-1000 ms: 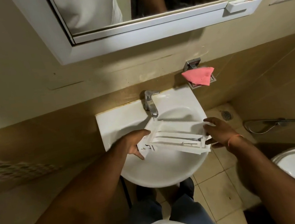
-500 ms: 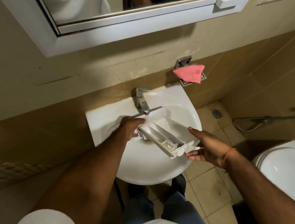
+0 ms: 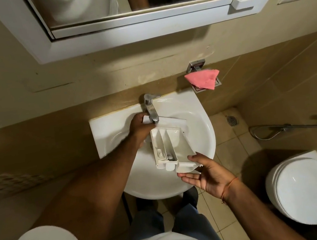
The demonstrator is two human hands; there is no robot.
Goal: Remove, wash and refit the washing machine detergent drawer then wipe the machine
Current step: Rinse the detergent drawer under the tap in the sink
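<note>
Swinging round since a moment ago, the detergent drawer is now lying lengthwise over the sink, compartments up, its far end under the tap. His left hand is gripping that end; his right hand is supporting the near end on flat, spread fingers.

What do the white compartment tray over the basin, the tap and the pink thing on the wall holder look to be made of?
White compartmented detergent drawer: looks like matt moulded plastic, with thin walls. Shiny silver tap: probably chromed metal, mirror-bright. Pink folded cloth: soft fabric, creased and drooping over its holder.
</note>
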